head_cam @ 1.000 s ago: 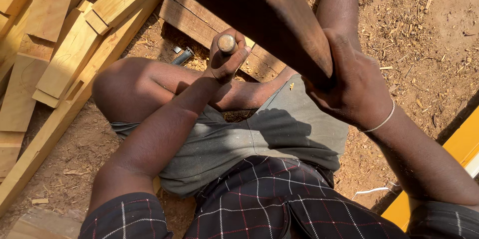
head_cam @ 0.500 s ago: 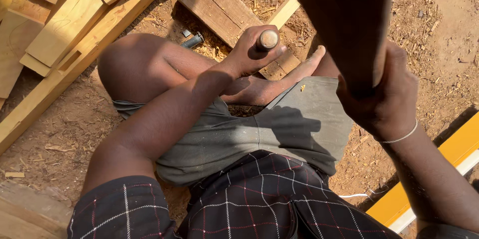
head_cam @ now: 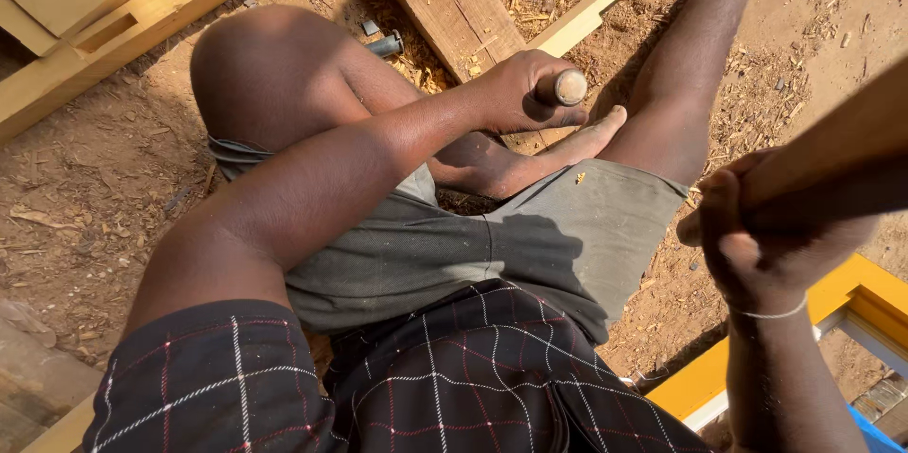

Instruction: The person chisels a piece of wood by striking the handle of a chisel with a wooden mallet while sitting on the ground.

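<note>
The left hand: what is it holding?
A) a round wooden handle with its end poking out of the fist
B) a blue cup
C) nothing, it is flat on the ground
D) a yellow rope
A: the left hand is closed in a fist around a round wooden handle, whose pale flat end sticks out past the fingers.
</note>
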